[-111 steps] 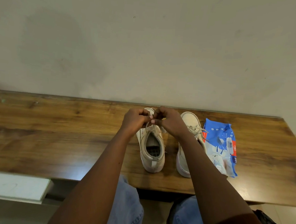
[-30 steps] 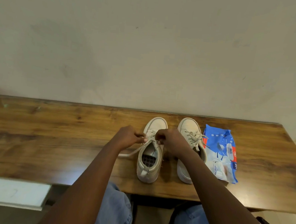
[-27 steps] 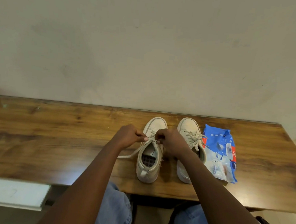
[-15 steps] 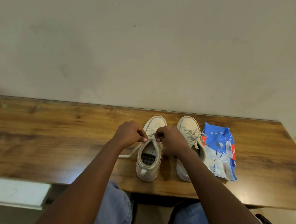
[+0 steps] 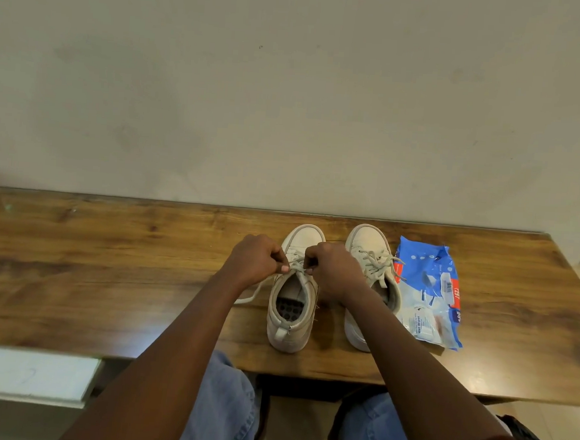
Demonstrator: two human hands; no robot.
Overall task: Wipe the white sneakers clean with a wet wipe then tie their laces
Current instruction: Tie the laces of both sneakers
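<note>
Sneakers: left shoe point(image 5: 291, 306) centre frame, both my hands, left point(image 5: 256, 264) and right point(image 5: 333, 271), pinching its laces point(image 5: 296, 265), drawn closer together than a second ago; knot tightening. Right shoe point(image 5: 370, 259) already tied.

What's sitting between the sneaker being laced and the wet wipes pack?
The other sneaker, its laces already in a bow, stands between the left sneaker and the wet wipes pack in the head view; the right hand partly covers it.
</note>
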